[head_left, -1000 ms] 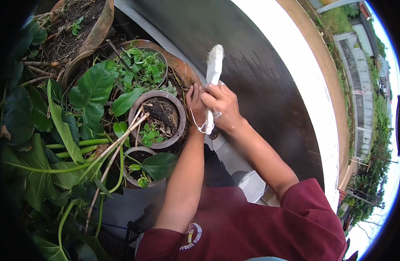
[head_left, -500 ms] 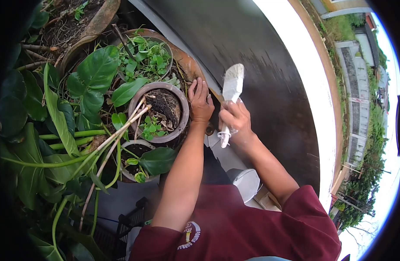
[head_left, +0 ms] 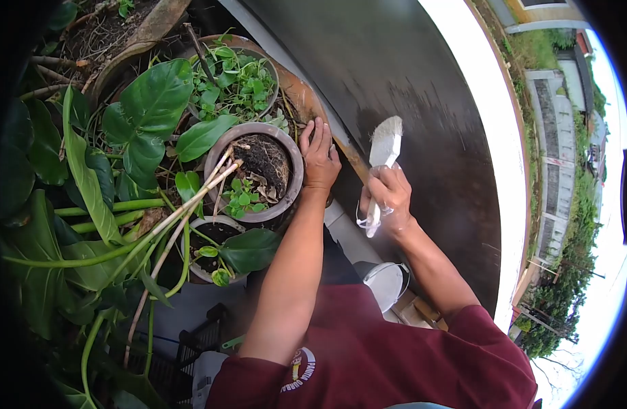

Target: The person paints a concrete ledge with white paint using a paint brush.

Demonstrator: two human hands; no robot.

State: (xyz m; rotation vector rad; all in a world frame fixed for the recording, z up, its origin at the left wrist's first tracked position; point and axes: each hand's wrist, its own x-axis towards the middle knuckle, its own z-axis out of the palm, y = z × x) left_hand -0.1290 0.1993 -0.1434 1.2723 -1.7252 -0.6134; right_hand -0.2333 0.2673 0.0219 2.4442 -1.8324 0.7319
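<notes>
My right hand (head_left: 391, 193) is wrapped round the handle of a wide paintbrush (head_left: 385, 143). Its pale, splayed bristles point up over the dark wall surface (head_left: 422, 102), and a white string loops from the handle's end. On the other side, my left hand (head_left: 319, 155) holds nothing; its fingers lie stretched out against the edge of a brownish clay planter (head_left: 298, 95). Close beside that wrist stands a round pot (head_left: 298, 163) with soil, roots and small green leaves in it.
Large-leaved plants (head_left: 150, 102) and long pale stems crowd the left side. A smaller pot (head_left: 197, 262) sits below the round one. Near my body are a white bucket (head_left: 385, 283) and a black crate (head_left: 191, 347). A white ledge (head_left: 487, 102) borders the dark wall.
My right hand has moved a little to the right and down with the paintbrush. My left hand keeps its place at the planter's edge, and the view has shifted slightly.
</notes>
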